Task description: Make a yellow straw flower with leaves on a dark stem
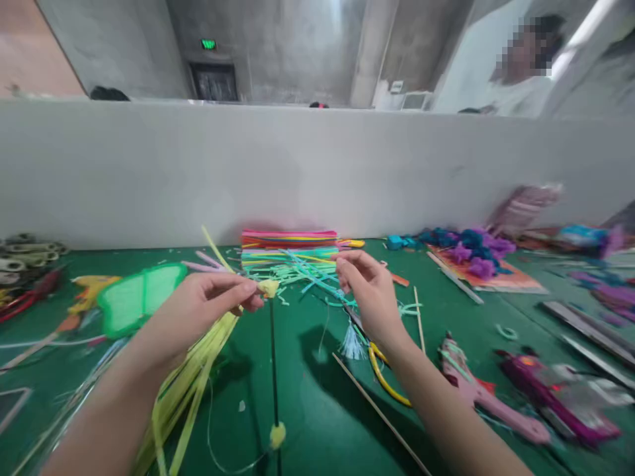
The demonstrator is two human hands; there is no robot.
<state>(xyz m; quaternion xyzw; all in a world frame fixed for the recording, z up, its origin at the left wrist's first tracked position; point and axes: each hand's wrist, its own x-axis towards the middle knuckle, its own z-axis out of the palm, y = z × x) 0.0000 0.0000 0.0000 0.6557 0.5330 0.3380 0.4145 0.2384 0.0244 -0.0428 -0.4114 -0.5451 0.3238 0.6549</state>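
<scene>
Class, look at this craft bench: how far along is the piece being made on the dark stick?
Done: a yellow tuft sits low on the dark stick. In hand: the left hand pinches a yellow bud at the stick's top, with yellow strips trailing below; the right hand hovers over loose green strips. Left: the stacked coloured strips lie unused.

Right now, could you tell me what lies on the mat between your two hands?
In the head view, between the left hand and right hand stands a thin dark stick tipped with a yellow tuft, over bare green mat.

Craft workshop: green worktable (317,410) strewn with paper strips (290,254), glue guns (489,396).
</scene>
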